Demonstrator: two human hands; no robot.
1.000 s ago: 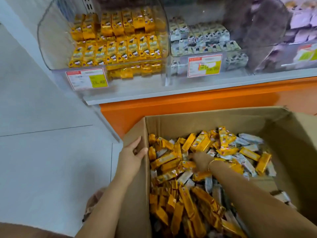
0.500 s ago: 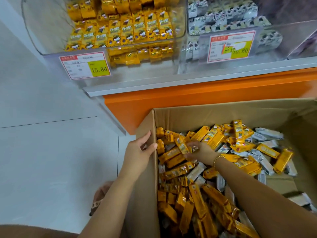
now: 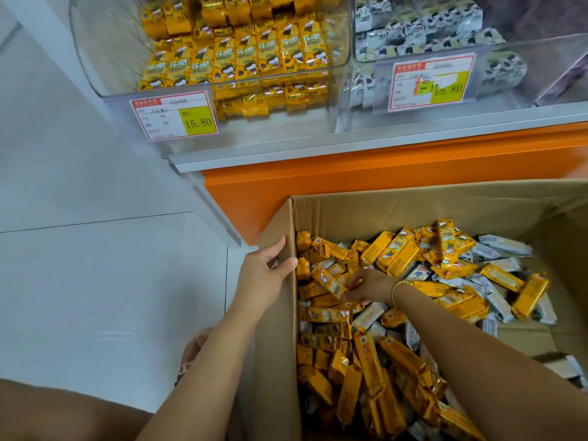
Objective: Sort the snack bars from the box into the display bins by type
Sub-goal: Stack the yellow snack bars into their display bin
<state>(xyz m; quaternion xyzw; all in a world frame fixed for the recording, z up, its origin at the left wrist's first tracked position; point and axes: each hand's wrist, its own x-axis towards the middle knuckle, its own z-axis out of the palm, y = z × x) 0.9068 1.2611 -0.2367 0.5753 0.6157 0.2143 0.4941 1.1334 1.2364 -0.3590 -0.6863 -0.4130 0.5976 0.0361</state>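
A cardboard box on the floor holds a heap of yellow snack bars mixed with white ones. My left hand grips the box's left wall at its top edge. Down in the heap, my right hand has its fingers closed around a yellow bar. Above, a clear bin of yellow bars stands to the left of a clear bin of white bars.
An orange shelf base rises just behind the box. Price tags hang on the bin fronts. White tiled floor lies to the left. A sandalled foot shows beside the box.
My right hand has slid left through the heap and closed on a yellow bar. The view has come closer to the shelf. My left hand stays on the box wall.
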